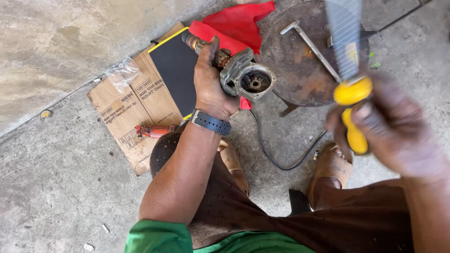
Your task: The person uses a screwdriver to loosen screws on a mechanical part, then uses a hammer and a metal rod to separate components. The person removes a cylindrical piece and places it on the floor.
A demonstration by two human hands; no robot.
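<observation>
Two things are in the person's hands. The left hand (211, 82) is wrapped around a power-tool gear head (243, 75), a grey metal housing with its round open face turned up toward the camera and a copper-coloured armature (201, 45) sticking out from behind the fingers toward 10 o'clock. It is held just above the concrete floor (61, 187), over the edge of a red cloth (239, 23). The right hand (389, 131), well apart at 3 o'clock from the housing, is closed on the yellow handle of a brush (351, 98), whose pale bristle end points up toward 12 o'clock; both are blurred, so details of the grip are hard to read.

Just beyond the housing at 2 o'clock lies a rusty round metal plate (300, 61) with a bent steel bar (309, 44) resting on it. A black cable (276, 157) curves across the floor from below the housing toward 4 o'clock. At 9 o'clock from the left hand sits a black pad with a yellow edge (176, 70), lying on flattened brown cardboard (126, 112), and an orange tool part (154, 131) rests on that cardboard near the wrist, which wears a dark watch (211, 122). The person's sandalled feet (330, 168) show at 6 o'clock.
</observation>
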